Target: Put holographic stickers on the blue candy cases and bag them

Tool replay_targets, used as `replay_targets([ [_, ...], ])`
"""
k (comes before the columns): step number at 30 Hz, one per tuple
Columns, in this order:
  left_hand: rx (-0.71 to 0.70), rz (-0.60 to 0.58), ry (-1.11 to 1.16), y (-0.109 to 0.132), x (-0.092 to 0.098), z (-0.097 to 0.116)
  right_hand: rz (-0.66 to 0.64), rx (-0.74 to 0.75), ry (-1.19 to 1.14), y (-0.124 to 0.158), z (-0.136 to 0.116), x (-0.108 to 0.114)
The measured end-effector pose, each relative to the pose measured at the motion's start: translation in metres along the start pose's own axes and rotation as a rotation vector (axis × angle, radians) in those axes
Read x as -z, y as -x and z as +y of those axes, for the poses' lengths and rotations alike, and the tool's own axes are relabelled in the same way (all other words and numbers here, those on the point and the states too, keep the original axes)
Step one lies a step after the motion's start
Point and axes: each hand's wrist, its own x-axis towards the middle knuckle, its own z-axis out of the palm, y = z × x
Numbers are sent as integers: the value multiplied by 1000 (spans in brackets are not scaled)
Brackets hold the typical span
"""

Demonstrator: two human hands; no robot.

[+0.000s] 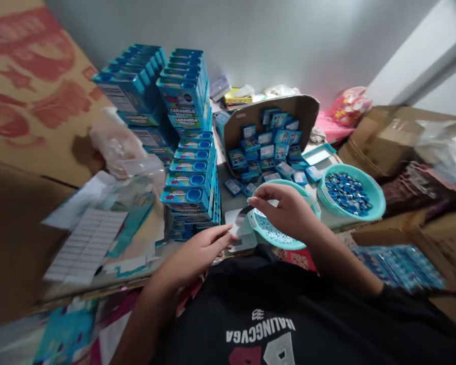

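Observation:
My right hand [279, 203] is over a teal basin [292, 245] of small pale pieces [270, 230]. Its thumb and fingers are pinched together, and what they hold is unclear. Close by, a blurred thing with a dark edge and a see-through part [243, 215] lies between my two hands. My left hand [211, 243] has its fingers stretched out, their tips near that thing; whether they touch it I cannot tell. Under it, a flat white item [247, 242] lies on the table, partly covered.
Tall stacks of blue candy boxes [186, 195] rise left of centre. Small blue packs [266, 152] fill an open cardboard box [307, 109] behind the basin. To the right is another teal basin [376, 205] of blue-wrapped pieces. Papers [85, 243] lie left; cartons [387, 132] stand right.

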Motion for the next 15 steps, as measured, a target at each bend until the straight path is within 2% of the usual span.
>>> replay_targets([
  [3, 50, 339, -136, 8, -3, -2, -95, 75, -24, -14, 12, 15],
  [5, -75, 569, -165, 15, -14, 9, -177, 150, -92, -22, 15, 23],
  [7, -267, 737, -241, 15, -28, 27, -219, 235, -90, -25, 14, 26],
  [8, -345, 776, -303, 12, -35, 36, -233, 274, -70, -26, 12, 25],
  [10, -434, 784, -413, 1, -46, 49, -267, 335, -49, -26, 7, 20],
  [13, -427, 761, -421, -13, -49, 54, -254, 371, -46, -25, -2, 8],
  [15, -386, 765, -385, -15, -42, 51, -185, 373, -84, -24, -6, 0],
])
